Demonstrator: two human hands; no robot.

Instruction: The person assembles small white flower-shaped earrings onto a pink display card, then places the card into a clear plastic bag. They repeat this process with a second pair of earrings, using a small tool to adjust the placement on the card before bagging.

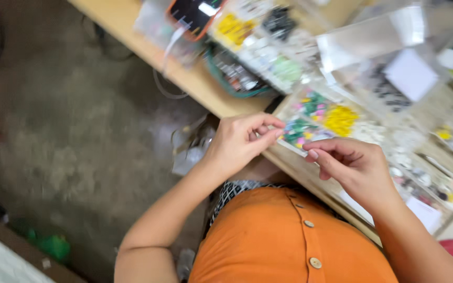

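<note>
While the left hand (239, 141) pinched its fingertips together at the bead tray's (342, 123) near corner, whatever it held was too blurred to tell. Just beside it, the right hand (355, 167) curled loosely over the table edge (195, 78), with bare floor (79, 131) lying open to the left.

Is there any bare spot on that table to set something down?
Little. A bare strip of table runs along its edge beside the phone. Elsewhere bead trays and clear bags crowd it, and both the left hand and right hand hover at the near edge.
</note>
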